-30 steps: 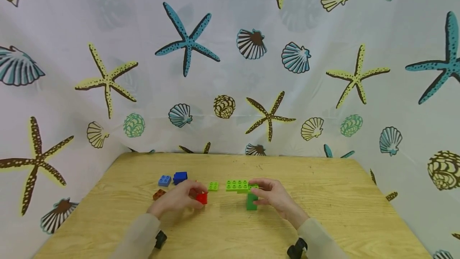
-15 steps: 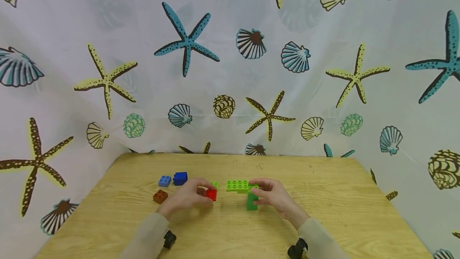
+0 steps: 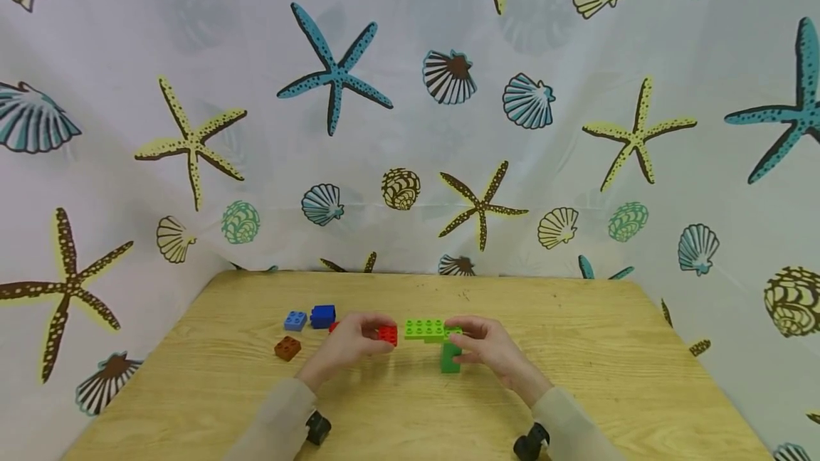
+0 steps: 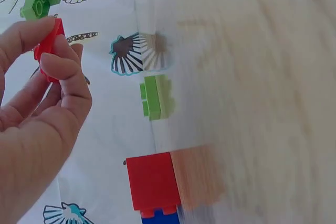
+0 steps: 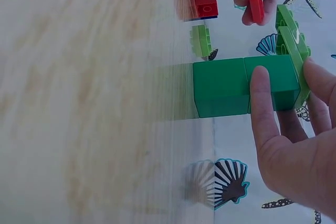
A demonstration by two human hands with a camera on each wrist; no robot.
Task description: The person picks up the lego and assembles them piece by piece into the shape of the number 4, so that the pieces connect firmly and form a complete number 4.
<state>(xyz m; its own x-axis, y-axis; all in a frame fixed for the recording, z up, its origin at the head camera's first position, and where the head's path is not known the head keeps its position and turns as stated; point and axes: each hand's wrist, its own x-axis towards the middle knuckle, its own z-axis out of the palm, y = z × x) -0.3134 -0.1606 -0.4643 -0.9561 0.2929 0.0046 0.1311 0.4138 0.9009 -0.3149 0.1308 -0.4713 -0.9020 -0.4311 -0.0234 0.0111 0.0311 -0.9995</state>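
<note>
My left hand (image 3: 349,341) pinches a red toy building brick (image 3: 387,335), thin in side view, between thumb and fingers, studs up. It is raised above the table, just left of an overhanging lime-green brick (image 3: 423,329). That lime brick belongs to a build topping a column of two dark green bricks (image 5: 247,85), which stands on the table. My right hand (image 3: 496,354) grips the build at its top right, thumb and fingers on either side. One finger lies along the upper dark green brick in the right wrist view.
A small lime brick (image 4: 152,98) lies on the table behind the left hand. Beyond it a larger red brick (image 4: 152,182) adjoins blue. Further left are a dark blue block (image 3: 323,316), a light blue brick (image 3: 295,321) and a brown brick (image 3: 287,348). A patterned curtain (image 3: 410,233) hangs behind.
The left hand has carried the red brick rightward and a little away, close to the lime brick's left end; its studs now show. The right hand and its build have stayed put.
</note>
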